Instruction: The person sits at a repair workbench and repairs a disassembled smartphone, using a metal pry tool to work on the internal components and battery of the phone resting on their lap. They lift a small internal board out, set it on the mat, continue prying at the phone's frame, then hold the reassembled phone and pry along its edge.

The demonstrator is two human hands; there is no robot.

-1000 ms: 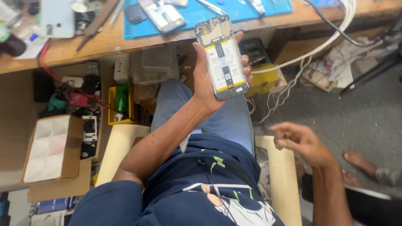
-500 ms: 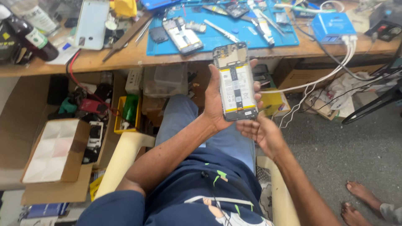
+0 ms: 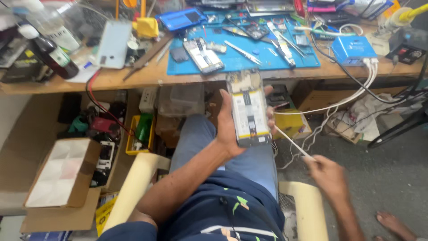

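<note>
My left hand (image 3: 229, 129) grips an opened smartphone (image 3: 248, 109) with its back cover off, held upright over my lap just below the bench edge. The white battery fills most of its exposed inside. My right hand (image 3: 329, 176) is lower and to the right, pinching the end of a thin white strip (image 3: 292, 142). The strip runs up and left to the phone's lower right edge.
A wooden workbench (image 3: 133, 78) carries a blue work mat (image 3: 249, 58) with tweezers, a second opened phone (image 3: 203, 55) and small parts. A blue box (image 3: 353, 50) with white cables sits at right. A dark bottle (image 3: 50, 52) stands at left. Cardboard boxes (image 3: 60, 176) lie below.
My right hand rose from my right side to under the phone, then drew away down and right with a white strip stretched out from the phone. The view tilted up toward the bench.
</note>
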